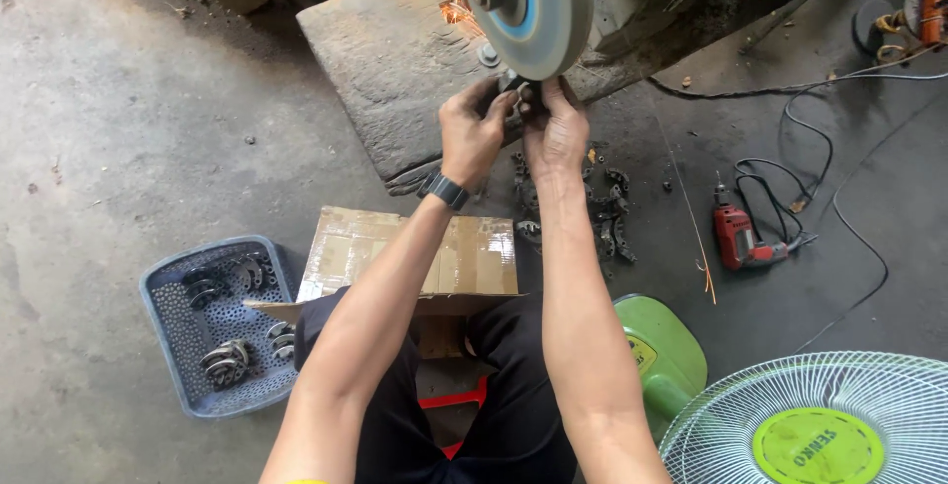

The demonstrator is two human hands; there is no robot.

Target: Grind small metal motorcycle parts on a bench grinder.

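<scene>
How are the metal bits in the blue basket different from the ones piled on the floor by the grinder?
The curved parts in the blue basket look shiny and silvery; the floor pile looks dark and dull. The basket parts sit in small clusters inside a container; the floor pile lies loose on bare concrete. The basket sits at the person's left; the pile lies under the hands, near the grinding wheel. Both look like similar curved metal pieces.
</scene>
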